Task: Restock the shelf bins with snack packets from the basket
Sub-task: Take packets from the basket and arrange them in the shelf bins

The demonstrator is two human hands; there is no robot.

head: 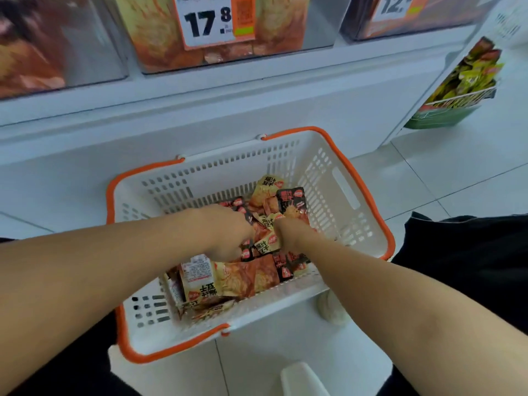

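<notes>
A white basket with orange handles stands on the floor against the shelf base. Inside lie several snack packets, cream, orange and black. My left hand reaches down into the pile with its fingers curled among the packets. My right hand is beside it, fingers buried in the packets too. What each hand holds is hidden by the hands themselves. Above, a clear shelf bin holds orange and cream packets behind a price tag reading 17.8.
Other clear bins sit left and right of the middle one. A wire rack with green and yellow packets hangs at the right. White floor tiles spread to the right, and my dark trouser legs frame the basket.
</notes>
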